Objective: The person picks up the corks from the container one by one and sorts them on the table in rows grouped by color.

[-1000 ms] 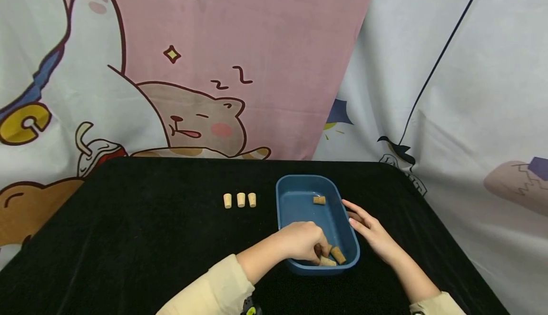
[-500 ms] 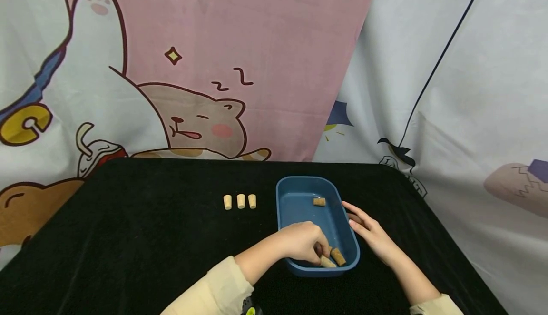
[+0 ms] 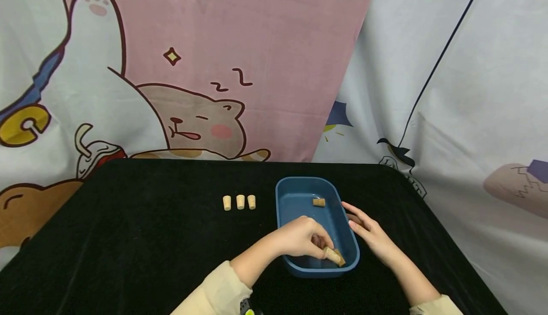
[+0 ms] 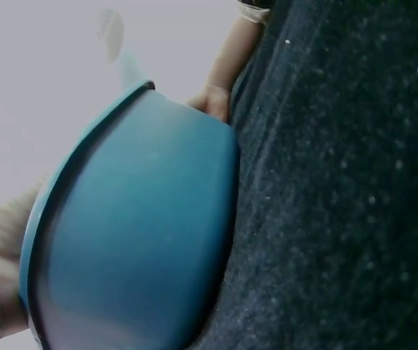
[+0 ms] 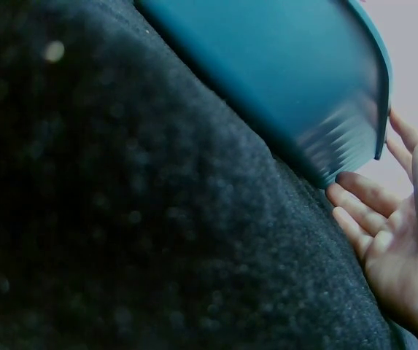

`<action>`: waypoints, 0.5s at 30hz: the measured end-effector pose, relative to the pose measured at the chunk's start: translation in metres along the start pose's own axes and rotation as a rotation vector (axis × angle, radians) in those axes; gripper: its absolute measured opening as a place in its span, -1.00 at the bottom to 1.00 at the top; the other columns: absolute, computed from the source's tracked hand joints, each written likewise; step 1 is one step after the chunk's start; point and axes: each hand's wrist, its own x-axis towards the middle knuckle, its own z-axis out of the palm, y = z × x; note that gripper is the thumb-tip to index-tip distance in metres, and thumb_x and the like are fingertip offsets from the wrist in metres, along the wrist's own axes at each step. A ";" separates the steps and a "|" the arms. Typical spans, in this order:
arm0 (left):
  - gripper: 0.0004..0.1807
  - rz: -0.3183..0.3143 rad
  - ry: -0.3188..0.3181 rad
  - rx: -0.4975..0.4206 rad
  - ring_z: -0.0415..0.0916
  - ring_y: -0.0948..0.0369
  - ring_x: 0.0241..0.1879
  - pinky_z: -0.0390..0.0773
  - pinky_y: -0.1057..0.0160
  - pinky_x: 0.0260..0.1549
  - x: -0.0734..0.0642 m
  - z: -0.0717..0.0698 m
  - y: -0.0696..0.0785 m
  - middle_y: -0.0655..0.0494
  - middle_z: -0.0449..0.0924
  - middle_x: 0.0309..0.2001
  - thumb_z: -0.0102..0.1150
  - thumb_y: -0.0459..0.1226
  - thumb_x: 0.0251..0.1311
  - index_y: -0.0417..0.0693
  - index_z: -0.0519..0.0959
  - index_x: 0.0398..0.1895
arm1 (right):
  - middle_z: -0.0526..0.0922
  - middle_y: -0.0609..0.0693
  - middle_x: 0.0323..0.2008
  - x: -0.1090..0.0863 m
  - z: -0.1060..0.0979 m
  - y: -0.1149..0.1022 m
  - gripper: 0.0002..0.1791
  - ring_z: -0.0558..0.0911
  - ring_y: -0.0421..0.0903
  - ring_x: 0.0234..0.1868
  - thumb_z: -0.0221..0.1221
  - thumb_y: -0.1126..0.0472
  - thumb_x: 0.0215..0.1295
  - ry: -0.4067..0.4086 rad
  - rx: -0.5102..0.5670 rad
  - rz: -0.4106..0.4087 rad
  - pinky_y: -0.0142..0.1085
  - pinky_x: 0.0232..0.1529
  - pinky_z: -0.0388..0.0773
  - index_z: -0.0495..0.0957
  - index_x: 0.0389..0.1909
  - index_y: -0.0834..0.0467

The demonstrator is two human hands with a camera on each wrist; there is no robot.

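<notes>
My left hand [image 3: 305, 238] reaches into the near end of a blue plastic tub [image 3: 282, 196]. Thumb and fingers pinch a pale cork stopper [image 3: 331, 256], which slants toward the near right corner. A darker cork [image 3: 341, 260] lies partly hidden behind it. Farther up the tub floor, another brown cork [image 3: 318, 202] rests on its side. My right hand [image 3: 373, 236] lays its extended fingers against the tub's outer right wall. The right wrist view shows those fingertips [image 5: 338, 191] at the tub's lower corner.
Left of the tub, a row of three pale corks stands on the black cloth, with a left cork [image 3: 227, 202], a middle cork [image 3: 240, 201] and a right cork [image 3: 251, 202]. A printed curtain [image 3: 274, 67] hangs behind the table.
My left hand has raised the pale cork slightly and shifted it right, so it now overlaps the darker cork. The right hand and the tub have stayed put.
</notes>
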 end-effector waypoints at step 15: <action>-0.77 0.062 0.141 -0.057 0.46 0.46 -0.31 0.51 0.43 -0.33 -0.013 -0.022 0.008 0.27 0.59 -0.29 0.25 -0.35 0.18 -0.12 0.67 -0.09 | 0.20 0.45 0.29 0.000 0.000 0.001 -0.44 0.51 -0.26 0.09 -0.19 0.23 0.53 0.005 -0.008 0.000 -0.22 0.00 0.50 -0.01 0.48 0.13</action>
